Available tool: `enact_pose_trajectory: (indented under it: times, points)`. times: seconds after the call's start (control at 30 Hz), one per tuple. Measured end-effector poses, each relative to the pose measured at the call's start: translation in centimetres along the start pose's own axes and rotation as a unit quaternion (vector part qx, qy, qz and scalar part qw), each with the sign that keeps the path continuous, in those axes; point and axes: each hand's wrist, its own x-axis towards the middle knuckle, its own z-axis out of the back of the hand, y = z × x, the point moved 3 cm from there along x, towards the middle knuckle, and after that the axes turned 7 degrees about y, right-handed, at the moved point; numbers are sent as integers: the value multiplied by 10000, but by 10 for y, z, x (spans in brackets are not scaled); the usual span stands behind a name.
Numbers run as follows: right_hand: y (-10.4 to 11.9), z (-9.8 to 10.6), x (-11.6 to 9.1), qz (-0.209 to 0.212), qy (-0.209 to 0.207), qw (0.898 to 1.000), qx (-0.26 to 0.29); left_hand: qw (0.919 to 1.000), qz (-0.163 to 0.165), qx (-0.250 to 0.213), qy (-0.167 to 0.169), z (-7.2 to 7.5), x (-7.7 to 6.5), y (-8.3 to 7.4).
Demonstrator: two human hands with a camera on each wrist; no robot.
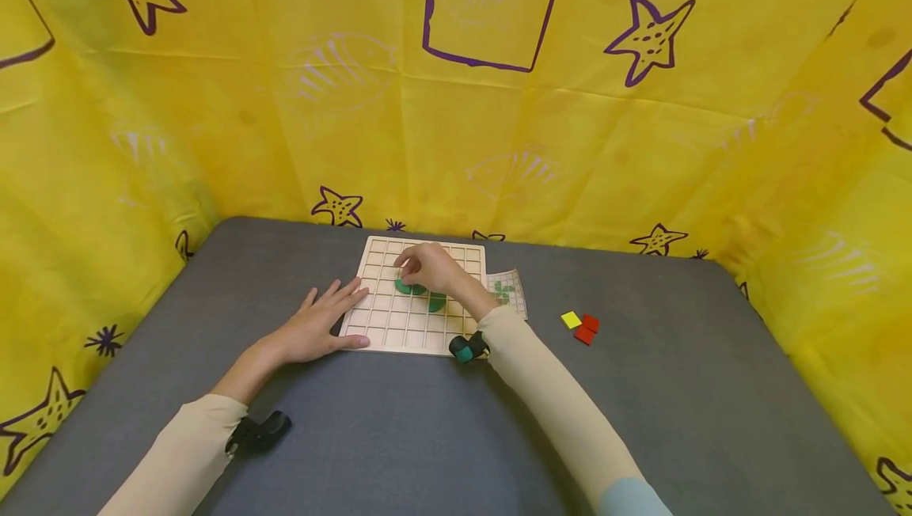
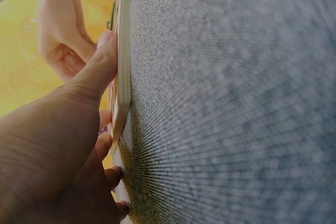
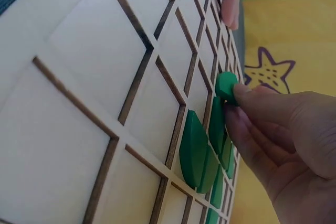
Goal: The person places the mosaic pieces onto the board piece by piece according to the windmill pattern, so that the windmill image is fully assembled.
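A pale wooden grid board (image 1: 378, 337) lies flat on the grey table. My left hand (image 1: 313, 330) rests at its left side with fingers spread, the thumb (image 2: 105, 51) lying on the near edge. Over the board, my right hand (image 1: 431, 267) pinches a small green piece (image 3: 226, 86) between thumb and fingers, close above the grid. Several green pieces with curved edges (image 3: 193, 148) sit in the cells beside it. In the head view, the right hand and forearm hide part of the grid and some pieces.
A printed card (image 1: 518, 294) with a green pattern on a grid lies against the board's right side. Farther right on the table are a yellow tile (image 1: 571, 320) and two red tiles (image 1: 585, 335). A yellow patterned curtain (image 1: 442, 144) surrounds the table's back and sides.
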Motion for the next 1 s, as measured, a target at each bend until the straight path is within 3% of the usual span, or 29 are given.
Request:
enact_pose_trajectory:
  times: [0.47, 1.0]
  points:
    - [-4, -1, 0, 34, -78, 9987, -495, 10000, -15, 44, -14, 0, 2, 0]
    - [-2, 4, -11, 69, -132, 9984, -544, 10000, 59, 2, 11, -1, 3, 1]
